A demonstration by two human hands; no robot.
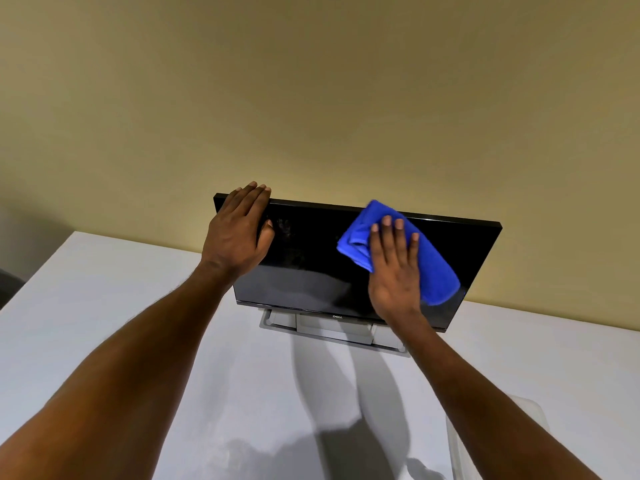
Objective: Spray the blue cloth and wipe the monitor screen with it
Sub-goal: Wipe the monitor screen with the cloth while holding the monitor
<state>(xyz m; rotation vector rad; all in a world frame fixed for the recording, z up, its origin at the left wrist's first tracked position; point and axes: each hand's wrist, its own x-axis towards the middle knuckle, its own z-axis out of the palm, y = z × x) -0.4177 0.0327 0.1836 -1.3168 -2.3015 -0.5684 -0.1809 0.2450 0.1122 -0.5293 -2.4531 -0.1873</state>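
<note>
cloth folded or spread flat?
Folded: the blue cloth shows bunched layers at its left edge under the right hand, pressed on the monitor screen.

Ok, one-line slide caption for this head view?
Right hand presses blue cloth against Dell monitor; left hand steadies its top corner.

The blue cloth (pixel 433 268), folded and bunched, lay flat against the right half of the monitor screen (pixel 311 271). The screen was dark and glossy, switched off, tilted back on its stand, with faint smudges near its upper left.
</note>
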